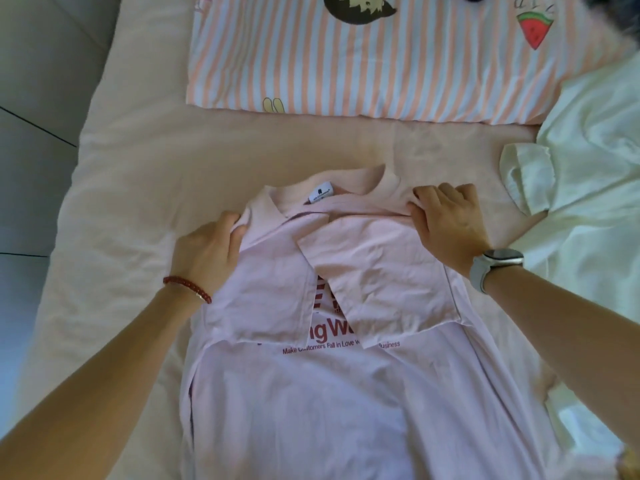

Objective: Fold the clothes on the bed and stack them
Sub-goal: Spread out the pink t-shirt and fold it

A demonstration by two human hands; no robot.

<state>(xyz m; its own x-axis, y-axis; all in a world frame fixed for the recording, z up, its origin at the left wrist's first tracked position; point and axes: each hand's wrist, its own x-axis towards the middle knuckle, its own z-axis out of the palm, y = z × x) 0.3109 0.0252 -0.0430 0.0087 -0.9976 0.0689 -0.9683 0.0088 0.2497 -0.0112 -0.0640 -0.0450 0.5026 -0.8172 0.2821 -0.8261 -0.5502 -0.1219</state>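
Both hands are up at the shoulders of the shirt: left hand has its fingers curled round the fabric just beside the collar, right hand pinches the other shoulder edge the same way; so both are gripping cloth, neither is loose

biggest thing first: the bed with its pale pink sheet fills most of the view; a striped pillow with cartoon prints lies across the far side; the pink t-shirt lies flat in the middle, print side up, neck towards the pillow; off to the right a white shirt sits crumpled and unfolded; smaller bits are the watch on the right wrist and the red bead bracelet on the left

progress, I'd say early; both sleeves and sides are already folded in over the print, but the lengthwise fold isn't done; the white one looks untouched; no stack of finished clothes anywhere in view, so most of the job is left
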